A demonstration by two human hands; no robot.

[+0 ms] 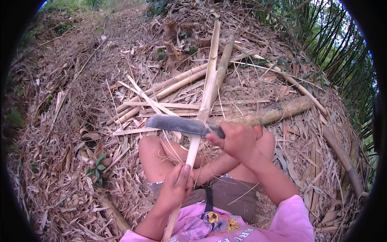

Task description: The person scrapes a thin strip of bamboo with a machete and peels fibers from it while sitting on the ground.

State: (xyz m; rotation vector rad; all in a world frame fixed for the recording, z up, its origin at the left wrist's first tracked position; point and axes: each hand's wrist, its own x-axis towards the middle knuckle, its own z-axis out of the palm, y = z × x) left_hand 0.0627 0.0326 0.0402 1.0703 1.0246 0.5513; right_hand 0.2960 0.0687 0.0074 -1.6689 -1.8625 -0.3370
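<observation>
Outdoor bamboo grove; living stalks [338, 44] at right; cut stumps [171, 38]; ground littered with dry leaves [60, 169].

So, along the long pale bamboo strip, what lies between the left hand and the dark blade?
In the head view, only bare pale bamboo strip runs from the left hand up to the dark blade, passing over the person's knees.

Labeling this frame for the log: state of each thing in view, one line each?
left hand: closed around the bamboo strip's near end
right hand: gripping the knife handle
bamboo strip: long, split, held pointing away over the knees
knife: dark blade lying crosswise on the strip, pointing left
thick bamboo pole: whole, lying on the ground
split slats: loose pile on the leaf litter
stumps: cut short, upright
</observation>
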